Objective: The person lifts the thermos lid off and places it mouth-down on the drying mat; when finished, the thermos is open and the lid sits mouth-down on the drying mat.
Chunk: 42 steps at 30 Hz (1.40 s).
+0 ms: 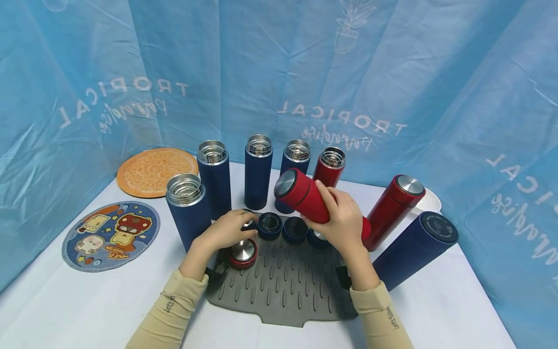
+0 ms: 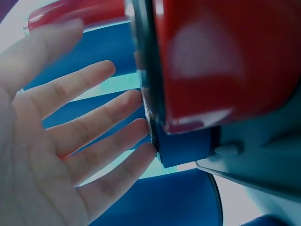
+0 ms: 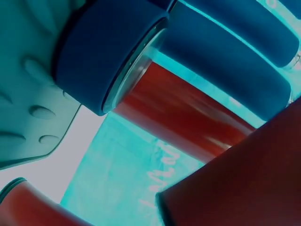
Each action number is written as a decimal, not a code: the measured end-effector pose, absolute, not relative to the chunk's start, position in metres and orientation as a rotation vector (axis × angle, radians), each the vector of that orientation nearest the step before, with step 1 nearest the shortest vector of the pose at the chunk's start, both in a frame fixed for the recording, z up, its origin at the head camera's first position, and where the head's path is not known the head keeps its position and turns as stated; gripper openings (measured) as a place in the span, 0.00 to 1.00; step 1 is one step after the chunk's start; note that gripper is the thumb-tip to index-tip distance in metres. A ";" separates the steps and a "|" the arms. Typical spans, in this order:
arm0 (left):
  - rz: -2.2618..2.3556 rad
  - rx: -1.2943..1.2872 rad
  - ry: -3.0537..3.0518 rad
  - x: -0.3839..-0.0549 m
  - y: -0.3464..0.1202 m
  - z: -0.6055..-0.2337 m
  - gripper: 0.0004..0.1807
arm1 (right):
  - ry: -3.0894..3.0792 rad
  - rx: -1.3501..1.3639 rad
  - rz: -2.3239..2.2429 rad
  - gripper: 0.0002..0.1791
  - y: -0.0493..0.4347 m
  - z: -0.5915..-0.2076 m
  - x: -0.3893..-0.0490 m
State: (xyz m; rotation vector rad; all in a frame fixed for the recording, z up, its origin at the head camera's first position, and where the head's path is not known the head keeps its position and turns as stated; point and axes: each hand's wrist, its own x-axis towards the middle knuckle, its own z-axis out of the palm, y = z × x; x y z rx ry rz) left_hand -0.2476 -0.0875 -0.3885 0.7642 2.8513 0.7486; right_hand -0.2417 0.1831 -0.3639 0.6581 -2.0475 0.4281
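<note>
My right hand grips a red thermos bottle with its lid on. The bottle is tilted, lid end up to the left, above the grey ridged mat. My left hand is over the mat's left back corner, fingers straight and spread in the left wrist view. Those fingers are close beside a red lid with a silver top; whether they touch a lid I cannot tell. Behind it, several navy lids form a row along the mat's back edge, partly hidden by both hands.
Several lidless navy bottles and a lidless red bottle stand behind the mat. Right of it are a lidded red bottle and a lidded navy bottle, near a white dish. An orange-slice mat and cartoon mat lie left.
</note>
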 end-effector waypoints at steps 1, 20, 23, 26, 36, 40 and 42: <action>0.759 0.751 2.863 -0.248 -0.087 -0.388 0.18 | -2.078 0.704 0.359 0.40 0.182 -0.364 -0.241; 1.764 1.024 2.524 -0.242 -0.079 -0.381 0.36 | -2.280 0.914 -0.019 0.51 0.175 -0.371 -0.230; 1.808 0.994 2.515 -0.241 -0.079 -0.381 0.35 | -2.267 0.917 -0.014 0.51 0.174 -0.371 -0.228; 1.838 0.910 2.479 -0.241 -0.079 -0.379 0.35 | -2.246 0.920 -0.016 0.50 0.173 -0.370 -0.228; 1.725 0.624 2.529 -0.239 -0.078 -0.373 0.25 | -2.217 0.931 -0.039 0.50 0.171 -0.368 -0.227; 1.755 0.504 2.446 -0.240 -0.074 -0.375 0.20 | -2.196 0.930 -0.073 0.51 0.171 -0.368 -0.227; 1.767 0.454 2.404 -0.240 -0.073 -0.375 0.20 | -2.191 0.928 -0.087 0.51 0.171 -0.367 -0.227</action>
